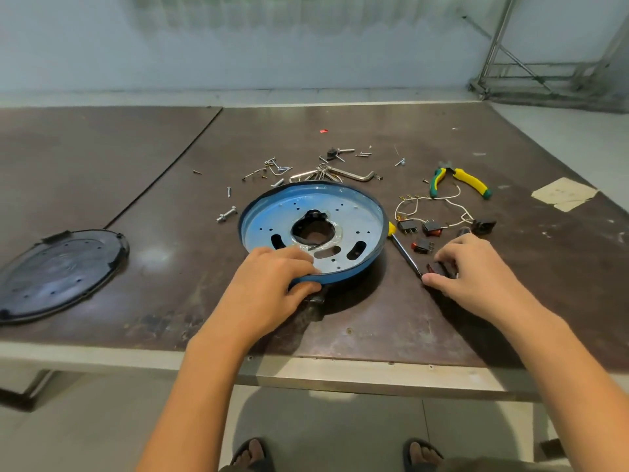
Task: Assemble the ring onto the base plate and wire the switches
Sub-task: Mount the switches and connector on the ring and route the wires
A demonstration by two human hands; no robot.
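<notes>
Right grip [476,264] pinches a loose switch [439,268]; left grip [272,284] clasps the blue ring [343,274] at its near rim.
The ring lies around the base plate [347,219] on the counter [374,318], left of the pinched switch. The wired switches [431,227] lie just beyond the right grip, which is the nearer one.

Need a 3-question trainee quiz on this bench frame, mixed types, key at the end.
1. True or false: the left hand grips the near rim of the blue-rimmed plate.
2. The black cover lies: A) left of the plate, B) right of it, C) on it.
3. Fill in: the right hand pinches a ____.
Key: 1 true; 2 A; 3 switch.
</notes>
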